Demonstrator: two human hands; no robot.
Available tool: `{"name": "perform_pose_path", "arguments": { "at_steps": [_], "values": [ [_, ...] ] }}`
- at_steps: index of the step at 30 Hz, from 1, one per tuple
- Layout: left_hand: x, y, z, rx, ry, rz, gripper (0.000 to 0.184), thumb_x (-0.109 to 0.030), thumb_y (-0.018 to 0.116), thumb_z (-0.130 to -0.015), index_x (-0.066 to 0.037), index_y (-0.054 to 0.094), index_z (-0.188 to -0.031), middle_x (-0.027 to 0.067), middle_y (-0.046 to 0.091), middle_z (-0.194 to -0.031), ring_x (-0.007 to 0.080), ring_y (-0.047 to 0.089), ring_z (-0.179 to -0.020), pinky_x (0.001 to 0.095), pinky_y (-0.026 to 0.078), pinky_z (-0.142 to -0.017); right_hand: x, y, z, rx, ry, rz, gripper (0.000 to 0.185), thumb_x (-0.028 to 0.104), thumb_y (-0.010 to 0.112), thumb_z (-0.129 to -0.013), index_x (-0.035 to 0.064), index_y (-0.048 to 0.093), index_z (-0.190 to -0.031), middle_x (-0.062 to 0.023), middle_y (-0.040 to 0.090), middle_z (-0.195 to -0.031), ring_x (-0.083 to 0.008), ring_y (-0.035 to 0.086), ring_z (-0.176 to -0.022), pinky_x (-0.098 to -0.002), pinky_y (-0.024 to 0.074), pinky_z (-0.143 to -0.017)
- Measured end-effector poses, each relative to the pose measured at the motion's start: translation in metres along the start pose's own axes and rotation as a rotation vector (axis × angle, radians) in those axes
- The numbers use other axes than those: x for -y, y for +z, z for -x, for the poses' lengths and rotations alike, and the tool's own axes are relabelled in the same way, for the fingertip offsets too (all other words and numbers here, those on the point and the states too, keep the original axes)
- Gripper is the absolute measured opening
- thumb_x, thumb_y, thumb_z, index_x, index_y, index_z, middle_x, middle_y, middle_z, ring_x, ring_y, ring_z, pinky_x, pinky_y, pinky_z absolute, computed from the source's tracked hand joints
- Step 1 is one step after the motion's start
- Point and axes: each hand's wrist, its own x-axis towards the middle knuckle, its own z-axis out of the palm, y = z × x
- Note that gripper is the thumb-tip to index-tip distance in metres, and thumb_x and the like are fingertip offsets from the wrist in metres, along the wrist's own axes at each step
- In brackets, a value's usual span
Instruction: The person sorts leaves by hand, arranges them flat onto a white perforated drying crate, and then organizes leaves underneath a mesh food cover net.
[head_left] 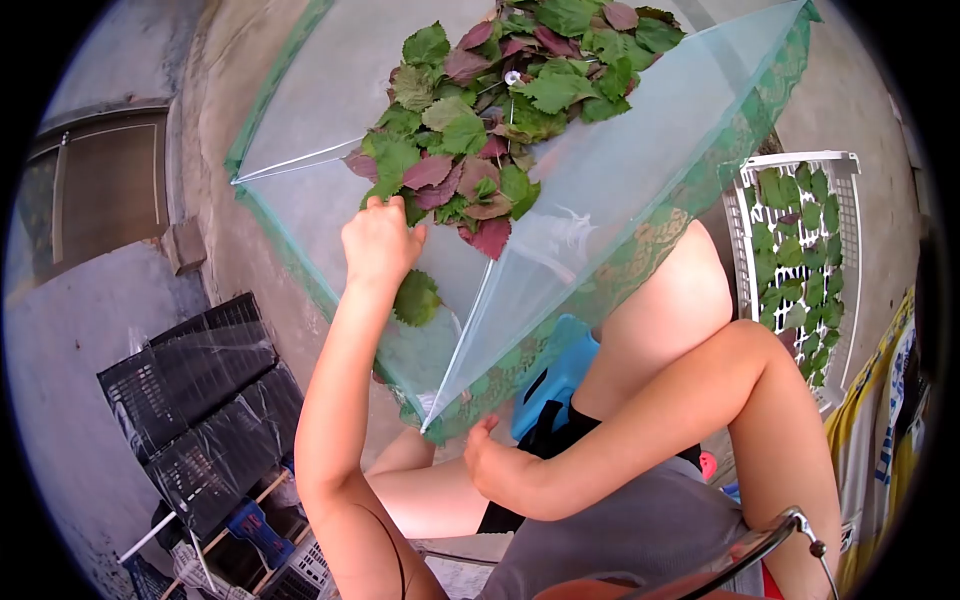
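An upturned mesh food cover point(640, 150) with green lace edging and thin ribs spreads before me. Green and purple perilla leaves point(440, 165) are heaped in its middle. My left hand point(383, 240) is at the near-left edge of the heap, its fingers curled closed at a green leaf point(384, 187). Just below that hand, a single leaf point(417, 298) lies apart on the mesh. My right hand point(495, 462) is near my lap, close to the cover's lower corner, with fingers curled in. Whatever it may hold is hidden.
A white plastic basket point(853, 200) with leaves laid out in rows stands at the right. Below the cover is a blue plastic stool point(560, 370). Black crates point(205, 440) lean at the lower left, and yellow-and-white sacks point(885, 420) are at the far right.
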Motion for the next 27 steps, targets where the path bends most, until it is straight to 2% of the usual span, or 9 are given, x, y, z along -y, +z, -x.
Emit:
{"name": "perform_pose_path", "arguments": {
  "at_steps": [3, 7, 9, 13, 15, 16, 18, 19, 27],
  "values": [
    [0.007, 0.015, -0.011, 0.037, 0.063, -0.029, 0.032, -0.025, 0.071, -0.067, -0.010, 0.067, -0.095, 0.0088, 0.065, -0.081, 0.0284, 0.064, -0.071, 0.0387, 0.052, -0.064, -0.002, 0.002, 0.002, -0.008, 0.052, 0.000, 0.035, 0.018, 0.047, -0.079, -0.0049, 0.061, -0.102, -0.0207, 0.060, -0.100, -0.0365, 0.057, -0.087, -0.0479, 0.0445, -0.076],
    [0.023, 0.021, -0.008, -0.057, 0.171, 0.059, 0.025, -0.018, 0.068, -0.068, -0.011, 0.068, -0.092, 0.0068, 0.064, -0.081, 0.0272, 0.063, -0.069, 0.0383, 0.052, -0.062, 0.000, 0.002, -0.002, 0.005, 0.066, 0.016, 0.037, 0.018, 0.047, -0.078, -0.0057, 0.060, -0.104, -0.0213, 0.060, -0.100, -0.0369, 0.057, -0.086, -0.0474, 0.0447, -0.076],
    [0.028, 0.009, 0.003, -0.086, 0.176, 0.095, 0.022, -0.015, 0.066, -0.070, -0.011, 0.068, -0.091, 0.0057, 0.064, -0.082, 0.0260, 0.063, -0.069, 0.0374, 0.051, -0.060, 0.002, 0.002, -0.007, 0.016, 0.004, -0.034, 0.038, 0.019, 0.056, -0.074, -0.0050, 0.062, -0.102, -0.0241, 0.060, -0.098, -0.0391, 0.058, -0.084, -0.0511, 0.0447, -0.075],
    [0.034, -0.020, 0.033, -0.351, 0.372, 0.029, 0.019, -0.004, 0.066, -0.070, -0.008, 0.066, -0.088, 0.0027, 0.060, -0.084, 0.0201, 0.060, -0.068, 0.0319, 0.049, -0.055, 0.006, 0.001, -0.008, -0.051, 0.080, -0.018, 0.038, 0.022, 0.054, -0.076, -0.0032, 0.062, -0.103, -0.0227, 0.061, -0.097, -0.0394, 0.058, -0.085, -0.0512, 0.0451, -0.075],
    [0.037, -0.029, 0.046, -0.535, 0.518, 0.066, 0.024, -0.001, 0.069, -0.064, -0.003, 0.064, -0.087, 0.0024, 0.057, -0.084, 0.0167, 0.055, -0.064, 0.0278, 0.047, -0.052, -0.007, -0.009, 0.007, -0.004, -0.072, -0.027, 0.038, 0.023, 0.054, -0.076, -0.0015, 0.063, -0.104, -0.0216, 0.061, -0.096, -0.0389, 0.058, -0.084, -0.0514, 0.0455, -0.074],
    [0.038, -0.031, 0.052, -0.532, 0.521, 0.064, 0.024, -0.001, 0.069, -0.064, -0.003, 0.064, -0.087, 0.0024, 0.057, -0.084, 0.0167, 0.055, -0.064, 0.0278, 0.047, -0.052, -0.005, -0.009, 0.006, -0.008, -0.071, -0.028, 0.038, 0.023, 0.054, -0.076, -0.0015, 0.063, -0.104, -0.0216, 0.061, -0.096, -0.0389, 0.058, -0.084, -0.0514, 0.0455, -0.074],
    [0.039, -0.034, 0.064, -0.639, 0.581, 0.197, 0.026, 0.001, 0.069, -0.062, -0.002, 0.064, -0.087, 0.0044, 0.059, -0.087, 0.0175, 0.057, -0.065, 0.0266, 0.048, -0.052, -0.001, -0.006, 0.000, 0.013, -0.029, -0.015, 0.039, 0.024, 0.055, -0.076, -0.0011, 0.062, -0.105, -0.0213, 0.061, -0.098, -0.0382, 0.058, -0.085, -0.0516, 0.0458, -0.073],
    [0.038, -0.038, 0.069, -0.651, 0.583, 0.250, 0.028, 0.010, 0.070, -0.060, -0.001, 0.064, -0.086, 0.0089, 0.060, -0.085, 0.0211, 0.061, -0.066, 0.0280, 0.051, -0.055, 0.000, -0.003, -0.002, 0.021, -0.017, -0.017, 0.039, 0.023, 0.054, -0.076, -0.0015, 0.062, -0.105, -0.0211, 0.061, -0.098, -0.0380, 0.058, -0.085, -0.0512, 0.0457, -0.074],
    [0.027, -0.043, 0.104, -0.836, 0.639, 0.402, 0.028, 0.013, 0.070, -0.060, 0.000, 0.056, -0.082, 0.0144, 0.062, -0.090, 0.0298, 0.066, -0.071, 0.0334, 0.056, -0.061, 0.014, 0.016, -0.025, 0.110, 0.013, 0.056, 0.036, 0.018, 0.049, -0.079, -0.0049, 0.060, -0.104, -0.0200, 0.060, -0.101, -0.0366, 0.057, -0.086, -0.0480, 0.0446, -0.078]
  ]
}}
